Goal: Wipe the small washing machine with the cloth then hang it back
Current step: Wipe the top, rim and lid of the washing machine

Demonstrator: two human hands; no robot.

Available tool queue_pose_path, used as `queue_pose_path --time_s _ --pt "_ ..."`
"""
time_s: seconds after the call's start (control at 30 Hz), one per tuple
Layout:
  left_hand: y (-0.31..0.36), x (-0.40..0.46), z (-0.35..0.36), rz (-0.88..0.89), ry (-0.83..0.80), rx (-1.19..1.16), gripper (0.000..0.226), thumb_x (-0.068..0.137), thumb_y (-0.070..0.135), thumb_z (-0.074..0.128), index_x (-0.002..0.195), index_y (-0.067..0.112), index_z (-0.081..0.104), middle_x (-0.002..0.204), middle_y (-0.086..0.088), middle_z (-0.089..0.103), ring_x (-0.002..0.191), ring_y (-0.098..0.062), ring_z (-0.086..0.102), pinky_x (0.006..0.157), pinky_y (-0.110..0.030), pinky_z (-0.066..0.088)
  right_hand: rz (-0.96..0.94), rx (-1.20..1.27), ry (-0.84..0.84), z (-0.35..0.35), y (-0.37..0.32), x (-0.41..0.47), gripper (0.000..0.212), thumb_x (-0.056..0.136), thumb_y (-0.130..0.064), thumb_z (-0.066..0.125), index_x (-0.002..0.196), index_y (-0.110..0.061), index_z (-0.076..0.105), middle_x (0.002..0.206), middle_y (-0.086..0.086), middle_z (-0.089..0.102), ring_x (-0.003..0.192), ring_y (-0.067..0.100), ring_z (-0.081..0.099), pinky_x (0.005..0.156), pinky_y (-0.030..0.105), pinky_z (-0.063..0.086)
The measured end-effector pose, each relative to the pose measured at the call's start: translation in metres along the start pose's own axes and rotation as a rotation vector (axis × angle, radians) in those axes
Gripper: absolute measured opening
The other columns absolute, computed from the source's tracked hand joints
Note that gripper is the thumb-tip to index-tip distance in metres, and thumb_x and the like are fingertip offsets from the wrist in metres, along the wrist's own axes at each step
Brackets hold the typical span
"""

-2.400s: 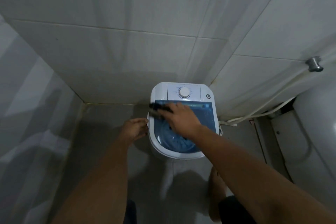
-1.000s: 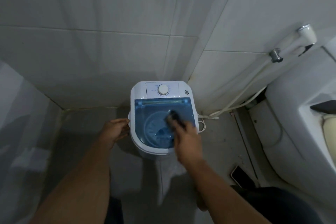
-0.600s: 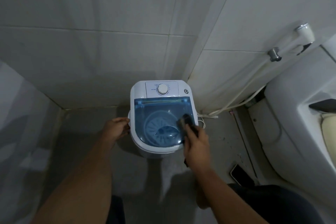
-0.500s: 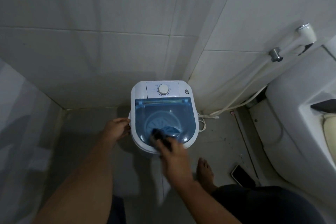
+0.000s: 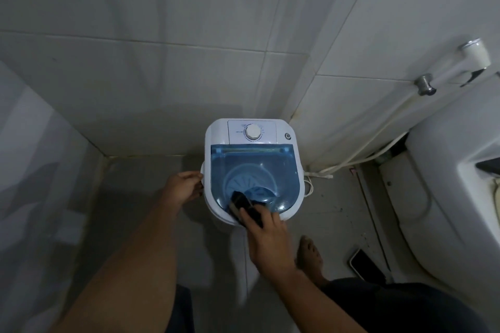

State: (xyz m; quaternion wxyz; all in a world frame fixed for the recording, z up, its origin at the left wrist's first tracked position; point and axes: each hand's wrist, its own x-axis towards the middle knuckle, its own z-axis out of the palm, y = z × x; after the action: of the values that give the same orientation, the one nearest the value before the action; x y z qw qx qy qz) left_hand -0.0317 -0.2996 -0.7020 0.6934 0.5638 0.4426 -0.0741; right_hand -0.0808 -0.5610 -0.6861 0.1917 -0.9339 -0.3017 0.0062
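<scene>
- The small washing machine (image 5: 251, 167) stands on the floor (image 5: 140, 197) at the centre of the frame, set into the corner of the tiled walls.
- Its white control panel with a round dial (image 5: 252, 131) faces the upper edge of the frame; the translucent blue lid (image 5: 259, 170) is closed over the tub.
- The right hand (image 5: 267, 240) reaches in from the lower right and presses the dark cloth (image 5: 244, 207) onto the lower front edge of the lid.
- Right grip: fingers curled over the cloth, which projects beyond the fingertips toward the upper left, over the lid.
- The left hand (image 5: 184, 186) rests against the machine's left side, at centre left. Left grip: fingers bent against the casing; whether they close around a handle cannot be told.
- A bare foot (image 5: 309, 254) and a phone (image 5: 366, 265) lie on the floor at lower right.
- A toilet (image 5: 446, 184) occupies the right edge, a hose (image 5: 378, 138) running along the wall beside it.
</scene>
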Motion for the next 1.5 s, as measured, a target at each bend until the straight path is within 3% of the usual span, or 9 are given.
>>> queue_pose_path --time_s 0.13,0.4,0.63,0.87,1.0,1.1,1.37,1.43,1.5 --pt "-0.001 0.001 0.000 -0.002 0.003 -0.001 0.027 0.090 0.012 0.066 0.115 0.004 0.069 0.099 -0.016 0.072 0.079 -0.024 0.068 0.079 -0.034 0.057 -0.066 0.017 -0.061 0.012 -0.022 0.026 0.064 0.083 -0.022 0.067 0.143 -0.032 0.050 0.137 0.006 0.051 0.104 0.029 0.055 0.081 0.041 0.050" --pt "0.001 -0.002 -0.001 -0.022 -0.021 -0.037 0.025 0.091 0.009 0.063 0.114 0.002 0.069 0.105 -0.018 0.071 0.084 -0.024 0.067 0.081 -0.033 0.056 -0.317 -0.118 -0.115 -0.046 0.085 -0.005 0.063 0.085 -0.018 0.073 0.144 -0.031 0.054 0.138 0.009 0.055 0.109 0.026 0.055 0.085 0.041 0.052" --pt "0.001 -0.002 -0.003 -0.034 -0.013 -0.082 0.016 0.087 0.010 0.069 0.102 0.006 0.072 0.097 -0.018 0.072 0.084 -0.027 0.067 0.085 -0.039 0.057 -0.668 -0.208 -0.215 -0.002 0.031 0.038 0.062 0.085 -0.020 0.068 0.143 -0.035 0.050 0.139 0.006 0.055 0.104 0.026 0.053 0.080 0.040 0.043" --pt "0.004 -0.007 -0.006 -0.056 -0.065 -0.079 0.024 0.089 0.013 0.065 0.112 0.005 0.071 0.098 -0.014 0.070 0.089 -0.025 0.067 0.098 -0.043 0.054 -0.158 -0.166 -0.106 -0.013 0.010 0.132 0.051 0.087 -0.019 0.067 0.135 -0.033 0.060 0.130 0.009 0.058 0.102 0.037 0.055 0.081 0.051 0.050" --pt "0.005 -0.006 -0.007 -0.064 -0.063 -0.093 0.025 0.087 0.012 0.069 0.111 0.003 0.071 0.094 -0.016 0.070 0.081 -0.025 0.067 0.079 -0.034 0.057 -0.468 -0.201 -0.258 -0.011 0.015 0.083 0.052 0.092 -0.028 0.058 0.143 -0.036 0.049 0.138 0.005 0.052 0.107 0.030 0.053 0.083 0.047 0.048" --pt "0.005 -0.005 -0.007 -0.064 -0.055 -0.099 0.023 0.087 0.012 0.069 0.108 0.005 0.072 0.097 -0.016 0.072 0.086 -0.026 0.068 0.080 -0.034 0.057 -0.575 -0.255 -0.298 -0.020 0.036 0.095 0.059 0.090 -0.033 0.065 0.146 -0.037 0.045 0.142 0.004 0.049 0.116 0.027 0.052 0.093 0.046 0.048" --pt "0.004 -0.003 -0.006 -0.040 -0.029 -0.080 0.023 0.087 0.013 0.070 0.108 0.005 0.072 0.106 -0.022 0.074 0.089 -0.029 0.069 0.090 -0.041 0.058 -0.015 -0.339 -0.132 -0.016 -0.007 0.205 0.066 0.091 -0.014 0.055 0.152 -0.030 0.037 0.141 0.014 0.043 0.117 0.038 0.046 0.096 0.052 0.042" --pt "0.003 -0.002 -0.005 -0.049 -0.031 -0.075 0.021 0.088 0.012 0.070 0.107 0.004 0.072 0.103 -0.022 0.074 0.087 -0.029 0.068 0.085 -0.039 0.057 0.003 -0.258 -0.144 -0.007 -0.012 0.183 0.069 0.087 -0.014 0.060 0.152 -0.030 0.039 0.141 0.014 0.044 0.117 0.038 0.049 0.094 0.052 0.046" --pt "0.004 -0.003 -0.004 -0.049 -0.033 -0.085 0.013 0.091 0.009 0.066 0.102 0.005 0.071 0.088 -0.019 0.072 0.073 -0.025 0.067 0.069 -0.028 0.057 -0.188 -0.232 -0.147 0.002 -0.009 0.146 0.071 0.079 -0.016 0.067 0.147 -0.029 0.047 0.135 0.013 0.051 0.106 0.038 0.056 0.085 0.050 0.050"
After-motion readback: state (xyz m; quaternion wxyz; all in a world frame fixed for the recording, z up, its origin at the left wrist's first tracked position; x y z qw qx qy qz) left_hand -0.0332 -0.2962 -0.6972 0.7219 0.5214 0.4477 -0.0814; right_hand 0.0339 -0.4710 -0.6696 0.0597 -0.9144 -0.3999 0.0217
